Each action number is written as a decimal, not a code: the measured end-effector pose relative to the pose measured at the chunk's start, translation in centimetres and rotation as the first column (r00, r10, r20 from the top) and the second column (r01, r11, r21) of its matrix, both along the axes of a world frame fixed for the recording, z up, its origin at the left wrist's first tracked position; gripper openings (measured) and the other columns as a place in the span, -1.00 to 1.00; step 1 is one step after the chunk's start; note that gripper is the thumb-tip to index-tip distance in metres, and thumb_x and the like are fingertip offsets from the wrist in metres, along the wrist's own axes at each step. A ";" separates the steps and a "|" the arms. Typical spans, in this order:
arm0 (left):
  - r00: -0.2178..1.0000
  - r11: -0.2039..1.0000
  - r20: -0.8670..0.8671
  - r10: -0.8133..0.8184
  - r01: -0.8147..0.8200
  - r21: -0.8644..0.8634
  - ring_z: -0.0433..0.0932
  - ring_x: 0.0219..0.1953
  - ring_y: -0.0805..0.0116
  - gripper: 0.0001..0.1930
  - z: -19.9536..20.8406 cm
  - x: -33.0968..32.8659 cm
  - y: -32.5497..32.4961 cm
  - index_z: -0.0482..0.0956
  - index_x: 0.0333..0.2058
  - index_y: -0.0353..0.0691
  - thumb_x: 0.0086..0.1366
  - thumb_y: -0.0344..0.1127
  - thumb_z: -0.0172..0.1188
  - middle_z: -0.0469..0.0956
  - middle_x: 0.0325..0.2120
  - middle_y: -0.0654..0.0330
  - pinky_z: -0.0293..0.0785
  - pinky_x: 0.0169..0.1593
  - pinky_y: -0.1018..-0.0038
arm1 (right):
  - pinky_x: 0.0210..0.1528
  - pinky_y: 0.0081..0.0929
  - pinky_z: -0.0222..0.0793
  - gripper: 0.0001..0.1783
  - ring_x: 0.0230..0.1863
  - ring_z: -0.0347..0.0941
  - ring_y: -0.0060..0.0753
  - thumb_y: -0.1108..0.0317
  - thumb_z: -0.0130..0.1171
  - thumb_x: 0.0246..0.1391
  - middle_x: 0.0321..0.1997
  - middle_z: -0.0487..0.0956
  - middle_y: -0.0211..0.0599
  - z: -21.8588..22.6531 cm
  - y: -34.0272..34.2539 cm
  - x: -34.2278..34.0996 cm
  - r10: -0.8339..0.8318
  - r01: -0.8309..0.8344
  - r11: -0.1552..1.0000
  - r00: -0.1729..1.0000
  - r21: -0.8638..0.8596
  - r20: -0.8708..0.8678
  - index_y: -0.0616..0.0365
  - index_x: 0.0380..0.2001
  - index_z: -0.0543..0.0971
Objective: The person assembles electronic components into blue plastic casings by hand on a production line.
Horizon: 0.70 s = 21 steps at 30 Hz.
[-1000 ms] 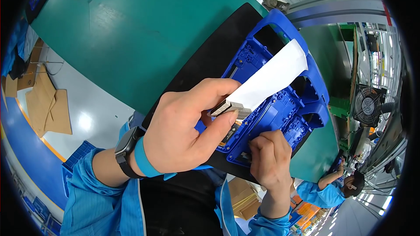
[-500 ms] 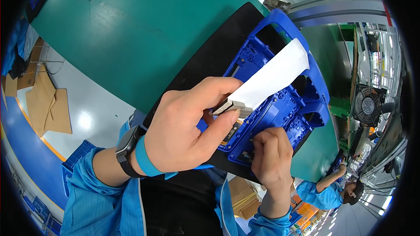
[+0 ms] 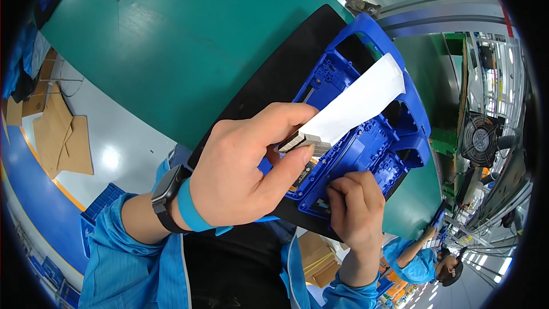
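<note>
My left hand [image 3: 240, 166] is closed, pinching a white paper strip [image 3: 366, 97] and a short row of grey and black blocks [image 3: 311, 143] between thumb and forefinger. The strip slants up to the right over a blue plastic housing [image 3: 357, 157], which lies with its ribbed inside facing up. A dark part with a copper-coloured edge [image 3: 303, 178] shows in the housing just beyond my left thumb. At the housing's near edge my right hand [image 3: 359, 209] has its fingers curled together, their tips against or just above a recess. Whatever those fingertips hold, if anything, is hidden.
A black mat [image 3: 269, 74] lies under the housing on a green tabletop [image 3: 160, 40]. Metal rails [image 3: 440, 14] run along the far right, near a black fan [image 3: 481, 136]. A co-worker in blue [image 3: 414, 260] is at the lower right. Flattened cardboard [image 3: 63, 137] lies at left.
My right hand has shifted slightly down and to the right, baring more of the recess. My left hand keeps its hold almost unmoved. The co-worker's head and arm have moved lower and leftward.
</note>
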<state>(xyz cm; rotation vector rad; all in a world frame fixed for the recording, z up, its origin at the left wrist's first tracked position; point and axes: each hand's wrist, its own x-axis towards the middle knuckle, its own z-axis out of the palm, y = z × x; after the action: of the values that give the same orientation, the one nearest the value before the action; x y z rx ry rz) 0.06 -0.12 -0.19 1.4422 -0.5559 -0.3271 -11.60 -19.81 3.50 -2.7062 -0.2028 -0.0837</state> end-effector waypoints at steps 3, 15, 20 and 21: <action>1.000 1.000 -0.007 0.002 -0.002 -0.011 0.56 -0.46 0.57 -0.69 0.0 0.0 0.0 0.44 0.01 -0.44 0.32 -0.50 0.21 0.68 -0.42 0.06 0.38 -0.39 0.63 | -0.41 -0.33 0.40 -0.68 -0.42 0.47 -0.13 0.73 0.32 -0.24 -0.38 0.51 -0.15 -0.3 0.0 -0.1 0.024 -0.024 0.999 1.000 -0.040 0.002 0.28 -0.35 0.50; 1.000 1.000 -0.012 0.004 -0.004 0.006 0.56 -0.47 0.54 -0.68 0.1 0.2 0.0 0.46 0.00 -0.44 0.28 -0.56 0.23 0.67 -0.43 0.06 0.39 -0.39 0.62 | -0.51 -0.30 0.29 -0.65 -0.49 0.39 -0.14 0.73 0.31 -0.30 -0.41 0.46 -0.14 -1.0 -0.3 -0.4 0.124 -0.111 0.983 0.989 -0.145 0.083 0.27 -0.38 0.45; 1.000 1.000 0.024 -0.004 0.004 0.027 0.58 -0.48 0.51 -0.68 0.5 0.3 0.1 0.47 -0.01 -0.44 0.26 -0.57 0.24 0.67 -0.43 0.04 0.40 -0.38 0.62 | -0.51 -0.31 0.29 -0.64 -0.49 0.38 -0.15 0.74 0.30 -0.33 -0.41 0.45 -0.14 -1.0 -0.5 -0.6 0.165 -0.150 0.981 0.979 -0.127 0.116 0.26 -0.38 0.45; 1.000 1.000 0.021 -0.004 0.004 0.026 0.58 -0.48 0.51 -0.68 0.3 0.3 0.1 0.47 -0.01 -0.44 0.26 -0.57 0.24 0.67 -0.43 0.04 0.40 -0.38 0.62 | -0.51 -0.31 0.29 -0.64 -0.49 0.38 -0.15 0.74 0.30 -0.33 -0.41 0.45 -0.14 -1.1 -0.5 -0.6 0.165 -0.151 0.980 0.980 -0.127 0.113 0.26 -0.38 0.45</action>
<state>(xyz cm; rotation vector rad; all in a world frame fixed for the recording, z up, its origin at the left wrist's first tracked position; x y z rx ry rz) 0.38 -0.03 0.10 1.4715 -0.5733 -0.3237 -12.16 -20.29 2.44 -2.7926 -0.4731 -0.1980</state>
